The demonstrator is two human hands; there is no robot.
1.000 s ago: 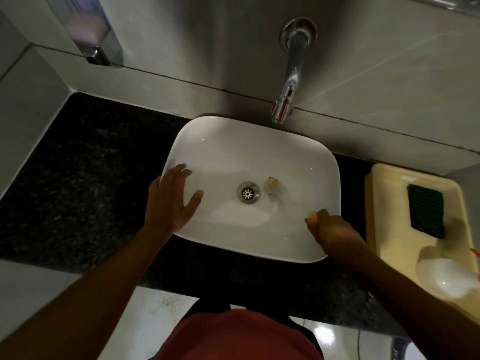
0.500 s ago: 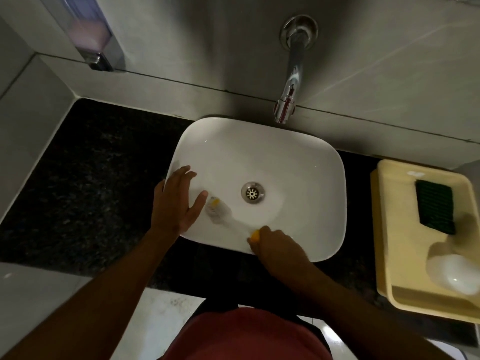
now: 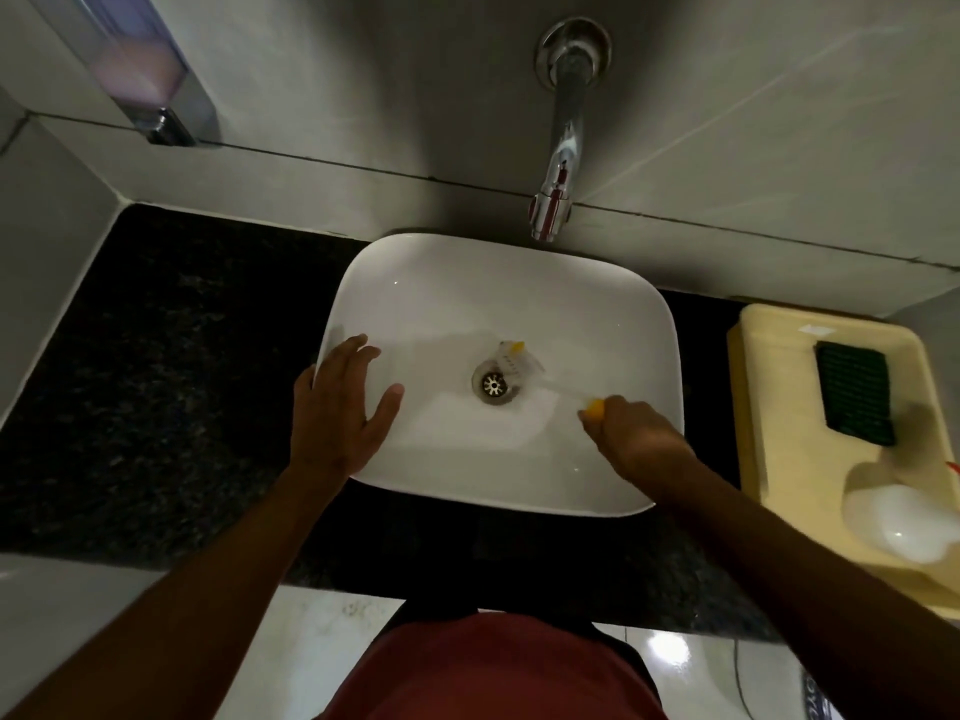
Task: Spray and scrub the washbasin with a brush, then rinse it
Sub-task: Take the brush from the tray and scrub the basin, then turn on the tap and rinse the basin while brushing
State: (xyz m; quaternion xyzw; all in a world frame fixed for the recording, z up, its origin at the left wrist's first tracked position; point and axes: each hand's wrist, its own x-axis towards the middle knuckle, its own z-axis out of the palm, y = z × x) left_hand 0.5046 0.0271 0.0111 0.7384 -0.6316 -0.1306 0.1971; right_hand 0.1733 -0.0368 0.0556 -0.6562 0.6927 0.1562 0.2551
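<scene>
A white rectangular washbasin sits on a dark granite counter, its metal drain in the middle. My right hand is over the basin's front right, shut on a brush with a yellow handle end. The brush head is white and yellow and lies just right of the drain, blurred. My left hand rests flat on the basin's left rim, fingers spread, holding nothing. A chrome tap juts from the wall above the basin's back edge.
A yellow tray on the right of the counter holds a dark green scrub pad and a white spray bottle. A soap dispenser hangs on the wall at the upper left. Dark counter stretches left of the basin.
My right hand swept the brush from the basin's front left back to the right, so the brush head now lies beside the drain. My left hand stayed on the left rim.
</scene>
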